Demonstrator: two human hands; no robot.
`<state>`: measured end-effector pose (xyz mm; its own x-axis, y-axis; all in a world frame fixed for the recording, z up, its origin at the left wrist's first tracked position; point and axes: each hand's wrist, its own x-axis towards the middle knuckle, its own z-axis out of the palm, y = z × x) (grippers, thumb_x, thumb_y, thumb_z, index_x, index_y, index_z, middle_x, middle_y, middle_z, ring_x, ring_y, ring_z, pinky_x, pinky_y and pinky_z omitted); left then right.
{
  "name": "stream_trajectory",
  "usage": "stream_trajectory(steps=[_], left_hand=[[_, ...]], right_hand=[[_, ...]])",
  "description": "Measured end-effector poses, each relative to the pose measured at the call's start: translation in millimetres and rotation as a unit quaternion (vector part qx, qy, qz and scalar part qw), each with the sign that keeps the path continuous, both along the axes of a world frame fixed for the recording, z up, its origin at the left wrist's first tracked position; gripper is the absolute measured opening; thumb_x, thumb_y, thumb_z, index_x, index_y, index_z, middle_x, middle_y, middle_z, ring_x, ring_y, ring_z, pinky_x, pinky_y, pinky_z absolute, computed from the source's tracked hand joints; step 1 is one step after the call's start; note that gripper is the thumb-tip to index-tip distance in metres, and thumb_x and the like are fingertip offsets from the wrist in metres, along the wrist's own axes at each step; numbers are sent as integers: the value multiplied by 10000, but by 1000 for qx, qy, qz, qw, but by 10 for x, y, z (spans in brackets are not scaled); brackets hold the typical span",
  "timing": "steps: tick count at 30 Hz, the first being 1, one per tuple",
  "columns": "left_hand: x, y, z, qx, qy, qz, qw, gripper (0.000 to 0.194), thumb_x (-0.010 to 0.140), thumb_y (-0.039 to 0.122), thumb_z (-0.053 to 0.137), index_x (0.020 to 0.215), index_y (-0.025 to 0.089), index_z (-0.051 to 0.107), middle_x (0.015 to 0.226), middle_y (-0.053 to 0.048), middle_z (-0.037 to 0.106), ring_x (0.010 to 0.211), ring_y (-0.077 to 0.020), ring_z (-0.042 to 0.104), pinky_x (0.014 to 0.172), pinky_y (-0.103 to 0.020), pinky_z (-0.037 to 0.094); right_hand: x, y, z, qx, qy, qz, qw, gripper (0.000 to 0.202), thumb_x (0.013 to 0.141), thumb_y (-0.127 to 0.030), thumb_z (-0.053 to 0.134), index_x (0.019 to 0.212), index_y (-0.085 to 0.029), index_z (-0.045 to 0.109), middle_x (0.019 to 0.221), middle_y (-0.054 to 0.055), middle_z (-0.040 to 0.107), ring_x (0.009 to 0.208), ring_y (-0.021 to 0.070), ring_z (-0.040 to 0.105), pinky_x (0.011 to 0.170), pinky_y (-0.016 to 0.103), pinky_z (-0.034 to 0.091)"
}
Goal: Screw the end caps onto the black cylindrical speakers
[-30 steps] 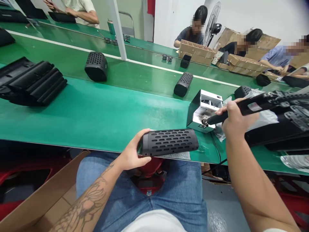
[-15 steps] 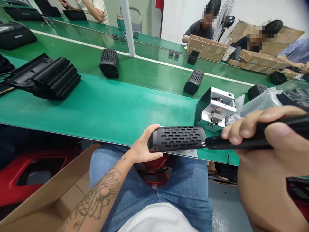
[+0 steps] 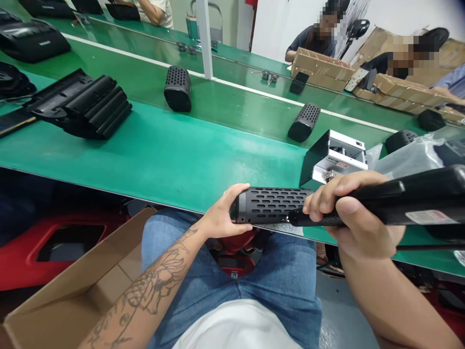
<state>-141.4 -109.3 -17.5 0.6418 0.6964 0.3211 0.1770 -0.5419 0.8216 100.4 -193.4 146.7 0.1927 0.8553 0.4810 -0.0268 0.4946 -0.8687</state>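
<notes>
A factory assembly line: long green conveyor belts (image 3: 152, 155) run past seated workers (image 3: 312, 41) at one o'clock, with perforated black speaker housings (image 3: 178, 88) spaced along them, stacked black plastic shells (image 3: 83, 104) at ten o'clock and cardboard trays (image 3: 321, 68) at one o'clock.

Open green bench (image 3: 163, 155) ahead, screw feeder (image 3: 336, 157) beside right hand (image 3: 359, 223)

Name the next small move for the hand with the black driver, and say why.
Probably press the electric screwdriver straight into the speaker shell's right end. The right hand has its tip at that end, while the left hand grips the other end, bracing the shell at the green bench edge.
</notes>
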Motion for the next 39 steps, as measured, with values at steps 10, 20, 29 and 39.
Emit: stream_trajectory(steps=[10, 20, 29, 39], left_hand=[[-7, 14, 0, 3, 2, 0, 1000, 1076, 743, 419, 917, 1624, 323, 307, 1615, -110, 437, 1478, -352, 479, 1273, -510, 405], [2, 4, 9, 11, 7, 7, 1000, 1060, 749, 412, 904, 1619, 303, 308, 1605, -118, 454, 1468, -357, 493, 1268, -508, 409], [33, -19, -26, 68, -17, 21, 997, 1011, 760, 381, 883, 1600, 277, 331, 1576, -143, 482, 1448, -352, 516, 1251, -524, 429], [43, -31, -49, 95, -26, 38, 994, 1007, 753, 387, 886, 1591, 251, 345, 1541, -164, 511, 1424, -355, 542, 1228, -533, 459]], right_hand=[[-42, 2, -30, -22, -24, 64, 997, 147, 849, -254, 841, 842, -242, 695, 618, -14, 633, 470, 167, 609, 552, 388, 602], [11, 54, -75, -36, -15, 122, 992, 118, 881, -187, 793, 838, -231, 692, 639, -8, 634, 499, 166, 612, 566, 379, 585], [189, 93, 93, 15, -5, 53, 998, 96, 815, -256, 816, 861, -221, 739, 610, -9, 655, 440, 178, 602, 482, 393, 588], [1335, 711, -192, 148, -76, -322, 932, 211, 865, -180, 814, 740, -217, 648, 606, -38, 591, 512, 152, 630, 494, 348, 560]])
